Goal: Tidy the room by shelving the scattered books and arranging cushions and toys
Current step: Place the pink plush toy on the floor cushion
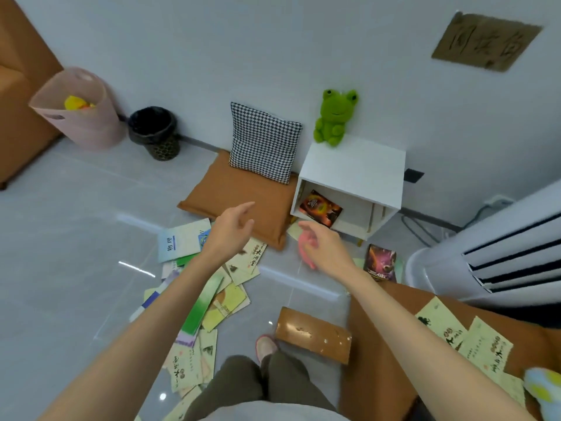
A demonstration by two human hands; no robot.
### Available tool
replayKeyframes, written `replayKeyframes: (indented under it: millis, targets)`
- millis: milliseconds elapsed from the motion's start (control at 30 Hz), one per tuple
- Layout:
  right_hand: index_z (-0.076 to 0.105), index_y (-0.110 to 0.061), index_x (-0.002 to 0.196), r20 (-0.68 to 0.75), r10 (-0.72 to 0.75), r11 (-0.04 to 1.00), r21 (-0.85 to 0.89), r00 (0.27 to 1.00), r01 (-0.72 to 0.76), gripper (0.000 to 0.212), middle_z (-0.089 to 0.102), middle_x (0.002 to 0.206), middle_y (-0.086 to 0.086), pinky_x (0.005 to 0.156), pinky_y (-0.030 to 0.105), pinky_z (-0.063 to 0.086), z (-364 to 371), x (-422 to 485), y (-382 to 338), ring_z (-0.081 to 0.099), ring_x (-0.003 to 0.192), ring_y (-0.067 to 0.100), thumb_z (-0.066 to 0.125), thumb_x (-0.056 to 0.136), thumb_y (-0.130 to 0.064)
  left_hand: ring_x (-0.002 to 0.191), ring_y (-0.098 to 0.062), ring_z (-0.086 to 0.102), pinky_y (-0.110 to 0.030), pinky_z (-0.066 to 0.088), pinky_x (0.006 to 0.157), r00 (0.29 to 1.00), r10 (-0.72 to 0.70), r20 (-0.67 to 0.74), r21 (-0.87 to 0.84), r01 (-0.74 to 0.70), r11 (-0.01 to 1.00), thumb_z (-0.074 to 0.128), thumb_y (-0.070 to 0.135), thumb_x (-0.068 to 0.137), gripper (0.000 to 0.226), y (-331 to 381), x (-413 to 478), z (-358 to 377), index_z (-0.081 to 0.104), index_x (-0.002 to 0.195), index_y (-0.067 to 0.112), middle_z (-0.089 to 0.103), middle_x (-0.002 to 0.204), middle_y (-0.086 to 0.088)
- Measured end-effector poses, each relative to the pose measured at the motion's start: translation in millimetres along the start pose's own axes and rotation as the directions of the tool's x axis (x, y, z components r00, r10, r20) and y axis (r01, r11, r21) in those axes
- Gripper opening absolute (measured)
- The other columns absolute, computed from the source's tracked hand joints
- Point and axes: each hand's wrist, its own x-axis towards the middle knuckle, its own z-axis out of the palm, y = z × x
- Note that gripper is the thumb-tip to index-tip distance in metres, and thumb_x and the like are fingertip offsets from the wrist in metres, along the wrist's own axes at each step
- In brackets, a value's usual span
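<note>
Both my hands reach forward above the floor and hold nothing. My left hand (232, 226) hovers over the edge of the brown floor cushion (239, 196), fingers relaxed. My right hand (321, 241) hangs loosely curled in front of the white cube shelf (352, 168), above a pink toy (305, 250). One dark book (320, 209) leans inside the shelf. A green frog plush (332, 118) sits on the shelf's top. A houndstooth cushion (262, 141) leans on the wall. Several pale books (218, 287) lie scattered on the floor; a dark book (381, 262) lies by the shelf.
A pink bin (79, 110) and a black waste bin (154, 132) stand at the left wall. A brown sofa (391, 344) at right carries more booklets (464, 338) and a plush toy (543, 390). A brown block (314, 334) lies on the floor. A white tower appliance (491, 247) stands at right.
</note>
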Motion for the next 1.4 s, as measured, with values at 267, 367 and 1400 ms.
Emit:
replayKeyframes:
  millis: [267, 367, 1400]
  targets:
    - [0.047, -0.022, 0.138, 0.094, -0.072, 0.997, 0.003, 0.993, 0.072, 0.044, 0.051, 0.138, -0.005, 0.076, 0.006, 0.039, 20.9, 78.3, -34.9, 0.049, 0.121, 0.009, 0.053, 0.095, -0.015, 0.119, -0.017, 0.052, -0.033, 0.042, 0.1, 0.993, -0.113, -0.04, -0.014, 0.113, 0.994, 0.049, 0.02, 0.097, 0.044, -44.2, 47.0, -36.1, 0.044, 0.141, 0.021, 0.052, 0.136, -0.003]
    - [0.047, -0.023, 0.138, 0.107, -0.085, 0.996, -0.008, 0.991, 0.087, 0.044, 0.049, 0.14, -0.006, 0.086, 0.017, 0.041, 30.1, 100.1, -46.4, 0.046, 0.124, 0.01, 0.053, 0.095, -0.016, 0.121, -0.017, 0.05, -0.033, 0.041, 0.101, 0.992, -0.121, -0.018, -0.011, 0.121, 0.993, 0.048, 0.021, 0.097, 0.044, -60.4, 64.6, -45.7, 0.043, 0.141, 0.022, 0.051, 0.136, -0.003]
    - [0.05, -0.016, 0.136, 0.293, 0.148, 0.987, -0.102, 0.944, -0.123, 0.042, 0.055, 0.136, 0.001, 0.101, 0.034, 0.044, -9.9, 311.3, 166.7, 0.052, 0.121, 0.018, 0.045, 0.094, -0.013, 0.119, -0.018, 0.053, -0.032, 0.04, 0.102, 0.975, -0.164, 0.149, -0.033, 0.17, 0.985, 0.049, 0.017, 0.096, 0.041, -38.2, 311.5, 135.1, 0.049, 0.137, 0.018, 0.056, 0.132, -0.005]
